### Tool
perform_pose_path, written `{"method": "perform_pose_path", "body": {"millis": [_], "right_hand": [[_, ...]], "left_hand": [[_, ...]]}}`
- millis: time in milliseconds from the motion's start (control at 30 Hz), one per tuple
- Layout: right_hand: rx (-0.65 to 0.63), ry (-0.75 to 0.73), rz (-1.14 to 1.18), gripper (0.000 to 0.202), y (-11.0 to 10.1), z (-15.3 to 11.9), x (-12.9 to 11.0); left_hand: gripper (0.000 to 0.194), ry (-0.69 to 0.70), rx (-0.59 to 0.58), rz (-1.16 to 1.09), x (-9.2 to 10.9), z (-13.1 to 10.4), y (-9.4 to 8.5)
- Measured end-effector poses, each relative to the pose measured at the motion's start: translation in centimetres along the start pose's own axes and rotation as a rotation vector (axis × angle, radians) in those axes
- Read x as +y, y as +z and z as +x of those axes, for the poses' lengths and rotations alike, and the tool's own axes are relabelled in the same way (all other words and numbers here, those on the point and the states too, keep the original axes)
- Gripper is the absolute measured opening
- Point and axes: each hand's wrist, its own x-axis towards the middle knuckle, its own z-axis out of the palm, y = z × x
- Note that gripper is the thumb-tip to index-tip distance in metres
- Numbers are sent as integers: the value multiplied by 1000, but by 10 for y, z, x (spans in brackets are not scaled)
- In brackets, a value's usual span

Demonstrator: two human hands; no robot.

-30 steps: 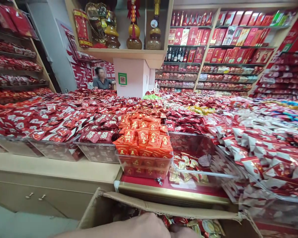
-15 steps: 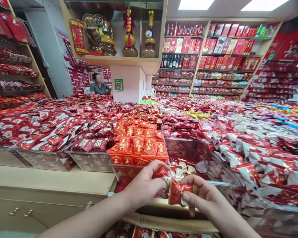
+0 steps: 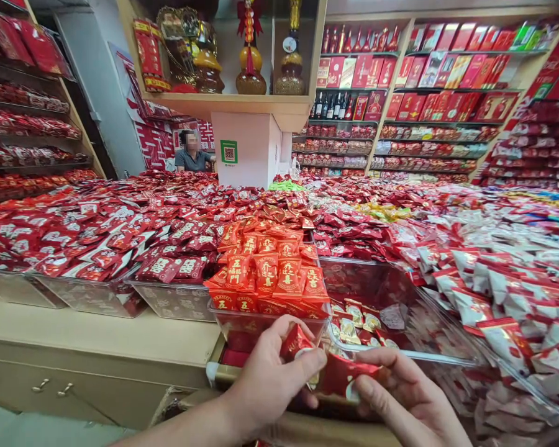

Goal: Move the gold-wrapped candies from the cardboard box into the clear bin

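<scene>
Room above the low-filled bin (image 3: 368,282), its rim (image 3: 440,357) before the right fingers (image 3: 390,356).

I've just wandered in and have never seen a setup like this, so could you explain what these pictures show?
There is no machine here: these are a person's two bare hands. All the pictures come from one camera worn on that person's head, looking forward and down.

The left hand and right hand meet in front, with small red packets between their fingers; fingers hide part, so I can't count them surely.

Just beyond stands a clear bin heaped with orange-red packets. To its right, another bin holds gold-and-white packets, lying low inside. Many more wrapped packets are piled all around. Brown cardboard shows below the hands. Behind are shelves of bottles and boxes, and another person.
</scene>
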Motion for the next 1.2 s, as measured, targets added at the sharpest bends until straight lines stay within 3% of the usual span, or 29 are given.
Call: {"method": "perform_pose_path", "body": {"millis": [100, 167, 233, 367, 467, 567, 633, 700, 800, 900, 967, 1067, 1200], "right_hand": [[62, -297, -135, 7, -6, -2, 1], [47, -473, -217, 7, -10, -1, 7], [9, -537, -238, 13, -11, -1, 15], [-48, -484, -249, 29, -10, -3, 19], [-53, -463, -283, 26, -10, -8, 10], [-50, -271, -315, 27, -9, -12, 2], [-119, -134, -378, 22, -11, -11, -3], [-160, -85, -434, 17, -18, -4, -15], [35, -131, -528, 22, -35, 24, -44], [222, -117, -739, 25, -48, 76, -64], [132, 29, -889, 18, -47, 115, -58], [-11, 289, -1049, 9, -29, 164, -26], [-85, 398, -1156, 12, -6, 195, 14]], "left_hand": [[29, -129, -50, -33, -2, -2, 0], [37, -229, -145, -71, -6, -5, 1], [44, -288, -222, -142, -9, -7, 3], [37, -283, -152, -203, -7, -10, 9], [29, -275, -96, -119, -4, -8, 10], [23, -146, -111, 39, -7, -5, 7], [22, -49, -145, 130, -11, -3, 4], [24, -37, -196, 176, -15, -1, 1], [27, -81, -200, 260, -18, 1, -1], [26, -140, -193, 366, -17, 2, 1], [24, -173, -241, 427, -16, 1, 2], [23, -196, -320, 509, -16, 0, 2], [30, -170, -397, 552, -18, 1, -1]]}}
